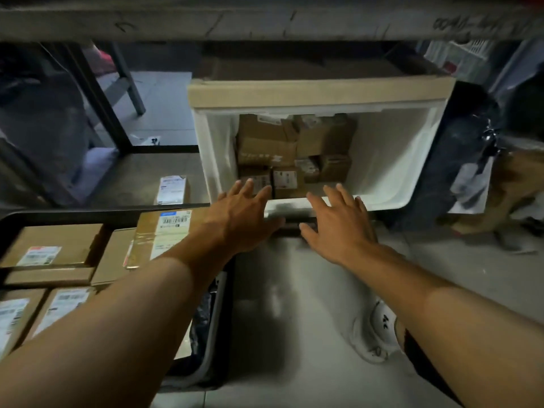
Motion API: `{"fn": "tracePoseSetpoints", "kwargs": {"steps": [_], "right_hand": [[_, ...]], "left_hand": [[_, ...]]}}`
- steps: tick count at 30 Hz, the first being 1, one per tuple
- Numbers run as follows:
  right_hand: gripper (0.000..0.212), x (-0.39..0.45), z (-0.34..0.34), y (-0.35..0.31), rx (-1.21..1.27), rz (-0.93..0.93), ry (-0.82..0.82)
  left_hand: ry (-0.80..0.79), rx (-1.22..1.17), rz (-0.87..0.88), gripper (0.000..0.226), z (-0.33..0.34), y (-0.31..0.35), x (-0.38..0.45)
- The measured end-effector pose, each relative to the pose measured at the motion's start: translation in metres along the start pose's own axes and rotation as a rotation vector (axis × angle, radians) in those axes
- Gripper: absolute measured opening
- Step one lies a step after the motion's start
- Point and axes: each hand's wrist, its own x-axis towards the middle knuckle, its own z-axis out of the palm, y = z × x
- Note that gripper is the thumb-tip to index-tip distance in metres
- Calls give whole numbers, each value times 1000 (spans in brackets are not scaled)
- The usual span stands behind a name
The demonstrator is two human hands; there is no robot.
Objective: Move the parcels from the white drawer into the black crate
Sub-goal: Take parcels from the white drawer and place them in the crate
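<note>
Reaching both hands over the front lip of the white plastic drawer (385, 160), I kept the left hand (244, 216) and right hand (335, 222) spread, gripping nothing. Brown cardboard parcels (282, 154) lay inside; the black crate (112, 216) waited left. Best lift the nearest box squarely.

Dim light down here: a pale tiled floor (294, 290) fills the lower middle, a grey shelf board (235, 22) runs across the top edge, and dark metal shelf legs (97, 98) slant through the upper left.
</note>
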Motion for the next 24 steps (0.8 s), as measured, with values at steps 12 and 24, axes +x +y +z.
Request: {"fn": "tracePoseSetpoints", "kwargs": {"steps": [12, 24], "right_hand": [[57, 144, 8, 19, 665, 131, 24], [18, 249, 46, 9, 1382, 276, -63]], "left_hand": [[242, -463, -263, 44, 17, -18, 136], [434, -890, -472, 41, 19, -35, 216]]}}
